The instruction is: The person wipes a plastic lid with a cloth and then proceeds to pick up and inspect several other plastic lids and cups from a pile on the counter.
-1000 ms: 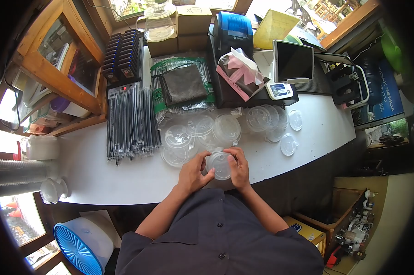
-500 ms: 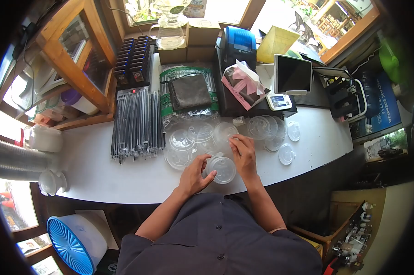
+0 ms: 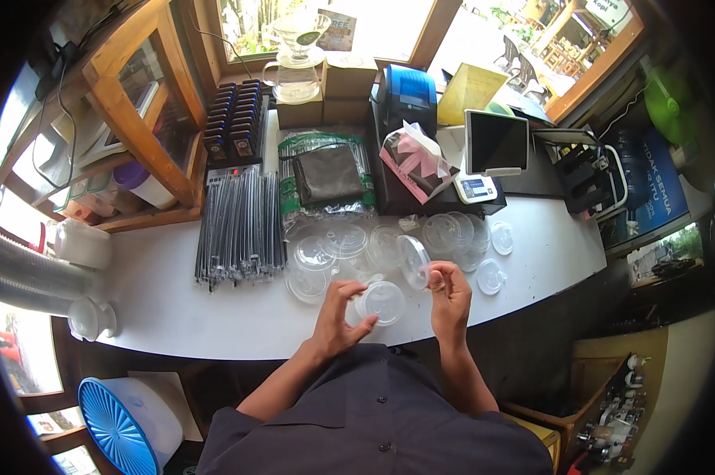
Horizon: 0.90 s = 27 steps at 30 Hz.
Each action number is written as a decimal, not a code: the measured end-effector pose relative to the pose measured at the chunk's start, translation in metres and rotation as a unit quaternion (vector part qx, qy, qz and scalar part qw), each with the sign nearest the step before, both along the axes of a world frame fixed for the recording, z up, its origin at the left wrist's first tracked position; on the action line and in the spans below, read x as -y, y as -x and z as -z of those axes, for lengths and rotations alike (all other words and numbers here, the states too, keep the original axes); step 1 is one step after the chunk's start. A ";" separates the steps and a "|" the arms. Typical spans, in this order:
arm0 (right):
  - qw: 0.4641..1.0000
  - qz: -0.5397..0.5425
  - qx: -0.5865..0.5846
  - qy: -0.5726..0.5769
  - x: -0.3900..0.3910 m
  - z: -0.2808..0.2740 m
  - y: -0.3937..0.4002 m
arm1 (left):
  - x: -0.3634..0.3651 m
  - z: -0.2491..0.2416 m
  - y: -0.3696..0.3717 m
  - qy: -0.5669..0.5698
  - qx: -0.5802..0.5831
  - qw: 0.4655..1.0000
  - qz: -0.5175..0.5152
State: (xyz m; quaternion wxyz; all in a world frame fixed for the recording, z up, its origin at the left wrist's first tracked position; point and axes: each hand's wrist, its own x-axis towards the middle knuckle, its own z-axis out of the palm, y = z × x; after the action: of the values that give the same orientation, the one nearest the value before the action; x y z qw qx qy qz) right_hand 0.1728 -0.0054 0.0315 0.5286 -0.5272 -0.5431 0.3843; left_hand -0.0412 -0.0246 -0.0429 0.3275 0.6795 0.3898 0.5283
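Right hand (image 3: pixel 450 301) pinches one clear plastic cup lid (image 3: pixel 414 263) by its edge between thumb and fingers, holding it above the table, tilted nearly on edge. Left hand (image 3: pixel 340 321) grasps a small stack of lids (image 3: pixel 385 303) from its left side, thumb at the near edge and fingers curved along the far edge; the stack sits flat near the front of the white table (image 3: pixel 155 277), close to the person's dark shirt (image 3: pixel 373 412).

Beyond the hands, more clear lids (image 3: pixel 347 239) lie loosely overlapping, and a second overlapping group of lids (image 3: pixel 451 233) is spread to the right of them. Two separate lids (image 3: pixel 492 277) lie farther right, near each other but apart from that group.

Left of the lids is a bundle of wrapped black straws (image 3: pixel 237 229), side by side. Just beside it, a clear plastic pack with green bands (image 3: pixel 288 192) bears a folded dark pouch (image 3: pixel 328 176). To the right stand a pink-and-black tissue box (image 3: pixel 409 174), a small white device with a display (image 3: pixel 475 190) and a dark-screened tablet (image 3: pixel 496 142). At the back, a glass carafe (image 3: pixel 297 85) rests on a cardboard box (image 3: pixel 300 112); left of it is a rack of dark pagers (image 3: pixel 232 127). Below the table, at the left, a white container with a blue ribbed lid (image 3: pixel 120 427) leans on its side
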 end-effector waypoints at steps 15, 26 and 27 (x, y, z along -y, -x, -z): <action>0.940 -0.061 0.280 -0.184 0.005 -0.023 0.025 | 0.004 -0.019 -0.002 0.218 0.139 0.954 0.154; 0.984 -0.058 0.169 -0.006 0.001 0.054 0.014 | -0.019 0.012 -0.009 0.045 -0.142 0.989 0.005; 0.984 -0.062 0.168 0.005 0.001 0.059 0.013 | -0.019 0.018 -0.010 0.065 -0.127 0.990 0.015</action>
State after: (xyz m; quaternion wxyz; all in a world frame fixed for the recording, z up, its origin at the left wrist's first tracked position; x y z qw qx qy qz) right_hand 0.1595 -0.0067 -0.0272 0.4027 -0.5518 -0.6541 0.3249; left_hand -0.0314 -0.0056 -0.0610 0.3268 0.7241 0.4515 0.4063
